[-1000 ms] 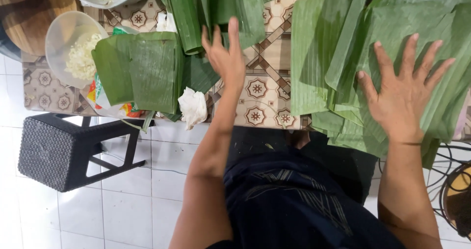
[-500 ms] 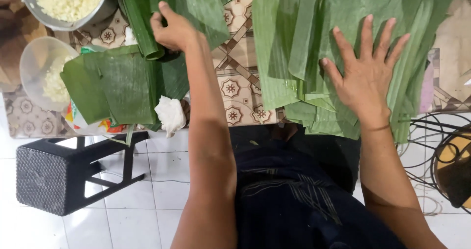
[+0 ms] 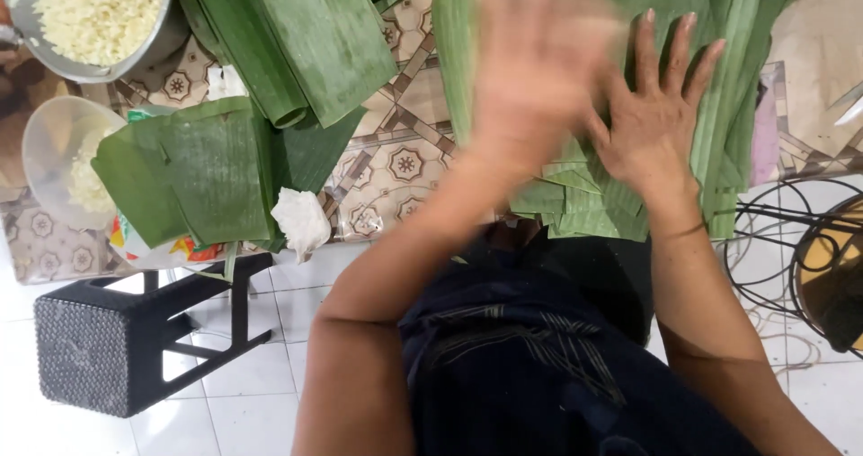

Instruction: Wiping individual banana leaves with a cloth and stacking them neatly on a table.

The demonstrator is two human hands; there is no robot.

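patterned tabletop (image 3: pixel 395 164) | right hand (image 3: pixel 661 119) spread flat on stacked green banana leaves (image 3: pixel 719 106) | left hand (image 3: pixel 539 52) blurred, open above them | step: flattening, likely.

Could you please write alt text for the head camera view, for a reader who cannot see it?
The right hand lies flat, fingers spread, on a stack of green banana leaf sheets, with the blurred left hand above the same stack. A metal bowl of pale grated filling sits at the patterned table's far left.
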